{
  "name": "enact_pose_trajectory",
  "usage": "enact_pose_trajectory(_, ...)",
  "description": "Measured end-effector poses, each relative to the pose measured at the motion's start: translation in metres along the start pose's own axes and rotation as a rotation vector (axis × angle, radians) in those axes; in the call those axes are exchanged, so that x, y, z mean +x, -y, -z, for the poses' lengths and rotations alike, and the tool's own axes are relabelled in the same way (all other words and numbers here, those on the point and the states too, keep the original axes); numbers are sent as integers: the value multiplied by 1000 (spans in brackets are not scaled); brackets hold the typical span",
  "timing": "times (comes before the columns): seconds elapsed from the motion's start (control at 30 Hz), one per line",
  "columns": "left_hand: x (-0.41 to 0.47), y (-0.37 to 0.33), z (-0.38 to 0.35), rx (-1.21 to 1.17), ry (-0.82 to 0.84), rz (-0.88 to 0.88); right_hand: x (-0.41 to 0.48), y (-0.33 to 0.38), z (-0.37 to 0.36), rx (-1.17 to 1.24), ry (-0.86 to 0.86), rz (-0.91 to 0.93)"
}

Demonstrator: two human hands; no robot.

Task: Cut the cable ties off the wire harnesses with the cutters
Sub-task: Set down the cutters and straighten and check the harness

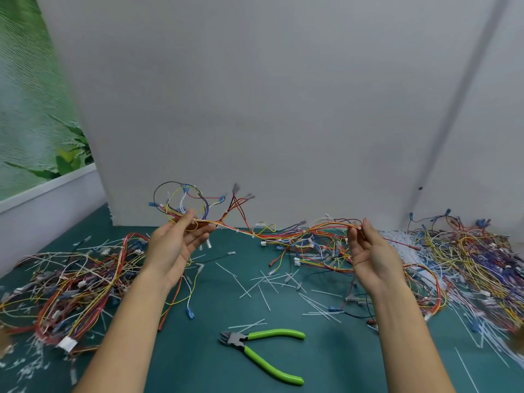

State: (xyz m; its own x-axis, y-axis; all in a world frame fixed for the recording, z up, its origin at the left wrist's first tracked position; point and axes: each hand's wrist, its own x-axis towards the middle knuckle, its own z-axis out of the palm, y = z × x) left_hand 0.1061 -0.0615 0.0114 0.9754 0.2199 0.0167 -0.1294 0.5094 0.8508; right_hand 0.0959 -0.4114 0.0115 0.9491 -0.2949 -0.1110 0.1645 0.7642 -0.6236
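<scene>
L wire pile (65, 293) past frame edge, R pile (482, 273) too; harness terminals (236, 189) blurry.

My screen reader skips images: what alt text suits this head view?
The left hand and right hand pinch a multicoloured wire harness stretched above the teal table. Green-handled cutters lie untouched between the forearms, among cut ties.

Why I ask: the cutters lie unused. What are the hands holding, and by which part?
One wire harness, stretched between them: the left hand pinches it beside its looped end, the right hand farther along.
</scene>
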Motion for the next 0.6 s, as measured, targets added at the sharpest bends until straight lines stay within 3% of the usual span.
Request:
enact_pose_trajectory(0.33, -6, -2, -3, -160, 49, 195, 0, 5, -2, 283, 33, -128)
enact_pose_trajectory(0.6, -1, -1, -2, -164, 99, 114, -3, 8, -7, 304, 88, -154)
